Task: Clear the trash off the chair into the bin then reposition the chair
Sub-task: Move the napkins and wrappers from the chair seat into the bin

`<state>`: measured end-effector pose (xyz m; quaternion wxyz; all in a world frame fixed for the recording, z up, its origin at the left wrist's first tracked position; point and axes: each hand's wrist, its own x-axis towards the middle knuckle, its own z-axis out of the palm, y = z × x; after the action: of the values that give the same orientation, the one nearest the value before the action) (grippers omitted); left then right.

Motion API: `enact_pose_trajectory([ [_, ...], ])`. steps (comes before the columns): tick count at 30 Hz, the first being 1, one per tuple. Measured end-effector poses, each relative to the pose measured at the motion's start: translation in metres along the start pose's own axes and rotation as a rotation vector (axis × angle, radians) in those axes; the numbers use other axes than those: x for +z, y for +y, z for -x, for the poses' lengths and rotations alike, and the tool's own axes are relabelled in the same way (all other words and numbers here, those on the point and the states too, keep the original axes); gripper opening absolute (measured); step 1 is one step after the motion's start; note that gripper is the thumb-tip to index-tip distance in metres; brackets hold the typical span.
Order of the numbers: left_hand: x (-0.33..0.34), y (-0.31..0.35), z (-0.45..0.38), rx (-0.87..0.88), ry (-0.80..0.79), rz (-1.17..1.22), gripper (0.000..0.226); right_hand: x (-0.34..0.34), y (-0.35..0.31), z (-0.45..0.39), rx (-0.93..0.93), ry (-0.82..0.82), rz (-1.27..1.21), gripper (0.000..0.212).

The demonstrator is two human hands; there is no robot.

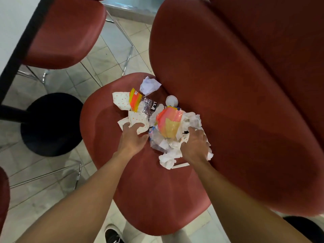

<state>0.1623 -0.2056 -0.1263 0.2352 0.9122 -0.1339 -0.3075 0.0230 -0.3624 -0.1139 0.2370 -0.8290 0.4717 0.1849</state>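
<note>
Hands are closing in from either side, left hand [132, 137] pressing spread fingers on spotted napkins [135, 120], right hand [195, 143] cupping crumpled tissue [171, 159]; trash [168, 127] is lying on the chair [149, 190] seat; sweeping inward should be gathering stray scraps.

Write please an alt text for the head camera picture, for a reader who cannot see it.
Two bare hands reach into a pile of crumpled trash on a red chair seat: the left hand touches dotted paper, the right hand rests on white tissue. Another red chair, a black table base and a tiled floor surround it.
</note>
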Motion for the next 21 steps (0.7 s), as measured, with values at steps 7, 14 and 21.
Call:
enact_pose_trajectory([
  [7,0.018,-0.005,-0.019,-0.058,0.003,0.040,0.056,0.007,0.004,-0.007,0.042,0.028,0.031,0.060],
  [14,0.016,-0.007,-0.019,-0.011,0.052,0.048,0.052,0.004,0.005,0.000,0.043,0.056,-0.032,0.048],
  [21,0.007,-0.006,0.004,0.032,0.156,0.071,0.051,-0.008,0.002,0.020,0.019,0.147,-0.044,0.045],
])
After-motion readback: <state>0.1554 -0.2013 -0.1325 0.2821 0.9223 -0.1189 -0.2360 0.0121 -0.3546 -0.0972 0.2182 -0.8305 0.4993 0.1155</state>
